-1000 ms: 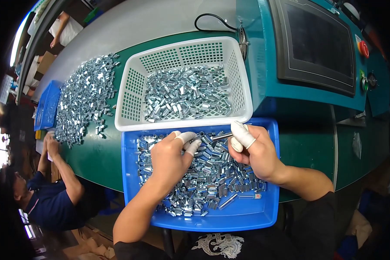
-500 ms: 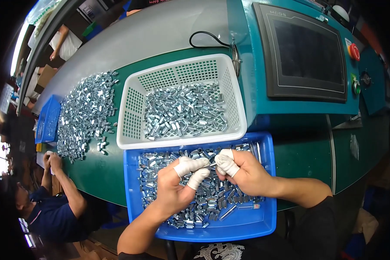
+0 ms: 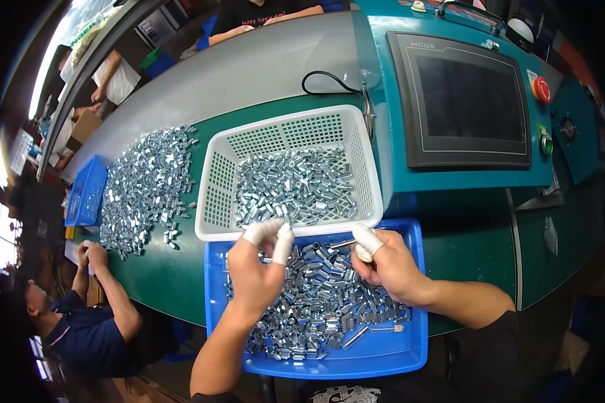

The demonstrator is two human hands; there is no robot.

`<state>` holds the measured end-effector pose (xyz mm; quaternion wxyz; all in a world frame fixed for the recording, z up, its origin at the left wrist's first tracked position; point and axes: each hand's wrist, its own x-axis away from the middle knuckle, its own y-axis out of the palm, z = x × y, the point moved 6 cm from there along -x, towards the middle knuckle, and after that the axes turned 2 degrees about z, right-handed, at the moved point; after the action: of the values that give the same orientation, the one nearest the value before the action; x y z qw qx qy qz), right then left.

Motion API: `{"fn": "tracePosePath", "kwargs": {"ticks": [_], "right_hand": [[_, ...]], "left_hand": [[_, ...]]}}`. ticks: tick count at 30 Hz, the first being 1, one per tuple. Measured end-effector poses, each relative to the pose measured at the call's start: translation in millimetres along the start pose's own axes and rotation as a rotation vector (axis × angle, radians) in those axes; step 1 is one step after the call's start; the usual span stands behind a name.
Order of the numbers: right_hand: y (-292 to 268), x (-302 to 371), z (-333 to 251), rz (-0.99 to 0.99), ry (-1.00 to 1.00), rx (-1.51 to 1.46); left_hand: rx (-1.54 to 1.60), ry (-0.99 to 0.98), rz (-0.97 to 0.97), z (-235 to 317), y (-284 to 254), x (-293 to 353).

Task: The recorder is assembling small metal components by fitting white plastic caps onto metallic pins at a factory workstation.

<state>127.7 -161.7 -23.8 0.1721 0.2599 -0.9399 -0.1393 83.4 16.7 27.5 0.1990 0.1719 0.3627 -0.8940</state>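
We saw both hands over the blue tray [image 3: 410, 349], which sat at the near edge of the green bench [image 3: 161, 282] and held a heap of small silver metal parts [image 3: 316, 302]. The left hand [image 3: 255, 269] hovered above the heap, its white-capped thumb and forefinger raised toward the tray's far rim; whether a part sat between those tips we could not tell, the view being too small there. The right hand [image 3: 390, 265] was curled, its capped fingers pinched on a thin metal rod [image 3: 343, 244] that pointed left. Just beyond the tray stood a white perforated basket [image 3: 218, 188] half filled with the same parts. Another loose pile [image 3: 144, 188] lay on the bench to the left, near a second person's hands [image 3: 91, 254].
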Motion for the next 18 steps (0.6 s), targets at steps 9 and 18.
{"fn": "tracePosePath", "kwargs": {"ticks": [9,18], "right_hand": [[-9,-4,-2,-0.036,-0.076,0.054],[6,0,-1,-0.094,-0.095,0.016]], "left_hand": [[0.49,0.263,0.259,64,-52,14],[1.316,0.675,0.714,183,-71,105]]}}
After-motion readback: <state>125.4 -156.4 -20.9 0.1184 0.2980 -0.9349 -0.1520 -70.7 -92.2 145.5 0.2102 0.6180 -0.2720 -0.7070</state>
